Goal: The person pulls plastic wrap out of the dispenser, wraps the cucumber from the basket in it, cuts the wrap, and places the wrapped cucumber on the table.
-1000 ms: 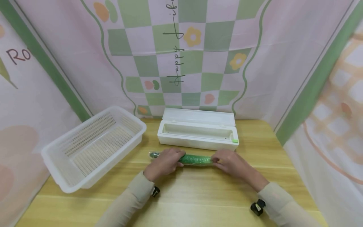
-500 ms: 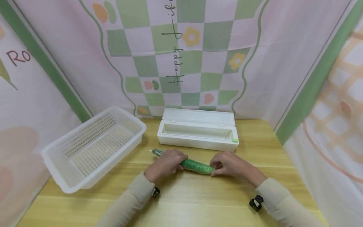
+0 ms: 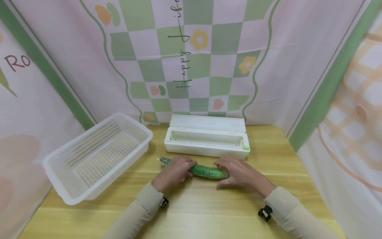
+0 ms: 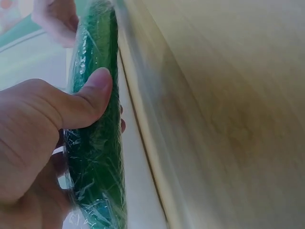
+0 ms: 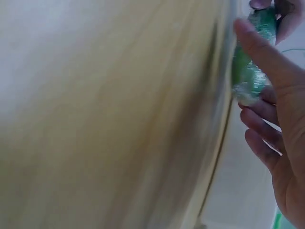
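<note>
A green cucumber (image 3: 206, 172) wrapped in clear plastic film lies across the space between both hands, in front of the white box. My left hand (image 3: 176, 169) grips it around the middle; in the left wrist view the thumb (image 4: 93, 93) presses along the film and the other fingers pass behind. At its right end is my right hand (image 3: 238, 172), with thumb and fingers spread apart around the tip. The right wrist view shows that thumb (image 5: 259, 45) held straight beside the wrapped end, the fingers loosely bent near it. Loose film sticks out past the cucumber's left end.
Behind the cucumber stands a long white box (image 3: 206, 149) with its lid (image 3: 207, 122) raised and a small green tab (image 3: 245, 147) at its right. A white perforated basket (image 3: 70, 197) sits to the left on the wooden table (image 3: 191, 215). Printed curtains (image 3: 268, 99) enclose the back and sides.
The cucumber's right end swung toward the person, then back a little. My right hand went from pinching at that end to spreading its fingers around it. My left hand keeps its grip.
</note>
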{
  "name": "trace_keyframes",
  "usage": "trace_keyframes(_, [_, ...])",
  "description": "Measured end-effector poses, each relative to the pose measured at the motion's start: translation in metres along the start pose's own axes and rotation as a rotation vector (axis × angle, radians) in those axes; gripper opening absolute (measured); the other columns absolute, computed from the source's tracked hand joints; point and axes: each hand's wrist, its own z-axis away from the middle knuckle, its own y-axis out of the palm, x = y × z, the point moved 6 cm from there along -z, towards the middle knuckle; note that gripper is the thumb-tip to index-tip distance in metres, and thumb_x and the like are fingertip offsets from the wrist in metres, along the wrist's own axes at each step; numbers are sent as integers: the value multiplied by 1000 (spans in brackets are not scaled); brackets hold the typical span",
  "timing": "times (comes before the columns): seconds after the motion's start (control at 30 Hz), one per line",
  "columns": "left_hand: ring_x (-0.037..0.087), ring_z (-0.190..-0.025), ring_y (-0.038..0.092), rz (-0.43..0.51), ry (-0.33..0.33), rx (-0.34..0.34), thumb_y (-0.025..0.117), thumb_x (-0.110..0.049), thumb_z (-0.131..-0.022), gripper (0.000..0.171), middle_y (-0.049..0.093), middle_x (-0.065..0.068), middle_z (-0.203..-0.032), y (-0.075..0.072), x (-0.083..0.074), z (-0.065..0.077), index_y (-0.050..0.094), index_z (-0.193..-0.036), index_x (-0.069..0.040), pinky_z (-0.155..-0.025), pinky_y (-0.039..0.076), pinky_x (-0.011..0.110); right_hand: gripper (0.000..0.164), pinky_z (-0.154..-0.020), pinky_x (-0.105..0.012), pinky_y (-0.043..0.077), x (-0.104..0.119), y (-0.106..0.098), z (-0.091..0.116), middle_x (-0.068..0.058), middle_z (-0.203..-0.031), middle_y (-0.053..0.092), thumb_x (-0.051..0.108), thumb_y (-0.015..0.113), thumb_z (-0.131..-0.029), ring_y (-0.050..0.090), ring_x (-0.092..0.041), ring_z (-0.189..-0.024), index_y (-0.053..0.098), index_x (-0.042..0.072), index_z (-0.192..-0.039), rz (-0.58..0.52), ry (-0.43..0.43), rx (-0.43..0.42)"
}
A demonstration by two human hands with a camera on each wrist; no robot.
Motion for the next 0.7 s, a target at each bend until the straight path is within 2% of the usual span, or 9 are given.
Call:
trace_keyframes(0.1, [17,-104,74,19,3,-3,83,-26,-92,44,77,3,-120,0,-1,-1,71,-132,-12,-92,63,32,78,-100,-47,60,5,-1,-5,-9,-132,71,61,83,-83,68,-25,-117,66,8,-138,-36,33,18])
trace_keyframes(0.17, [17,-107,74,42,10,-11,82,-26,-93,46,76,4,-123,-2,-4,-2,70,-134,-11,-96,62,33,67,-90,-40,61,9,0,-10,-6,-124,74,55,83,-86,69,-20,-106,69,8,-132,-76,27,29])
trace_keyframes(0.3, [20,-116,72,81,12,-25,78,-28,-96,49,73,6,-132,-6,-8,-3,66,-140,-9,-102,60,35,42,-75,-25,56,12,1,-15,1,-109,76,41,82,-92,64,-7,-89,74,10,-120,-140,20,47])
trace_keyframes(0.4, [22,-122,69,94,9,-32,76,-33,-98,53,70,8,-138,-9,-6,0,63,-145,-11,-106,59,37,37,-77,-25,58,8,0,-15,0,-110,77,35,81,-94,65,-5,-91,75,11,-121,-179,41,50])
trace_keyframes(0.53, [22,-121,69,93,3,-82,80,-37,-94,61,70,7,-139,-11,6,10,61,-147,-14,-104,59,39,40,-78,-26,59,-1,-3,-10,-2,-113,77,35,80,-95,66,-7,-92,74,12,-127,-234,91,66])
trace_keyframes(0.7, [23,-118,73,121,-14,-155,86,-24,-90,60,73,8,-136,-18,31,24,64,-144,-10,-103,60,38,44,-79,-26,59,-15,-10,-1,-2,-114,77,37,80,-94,66,-7,-93,74,13,-130,-237,118,68])
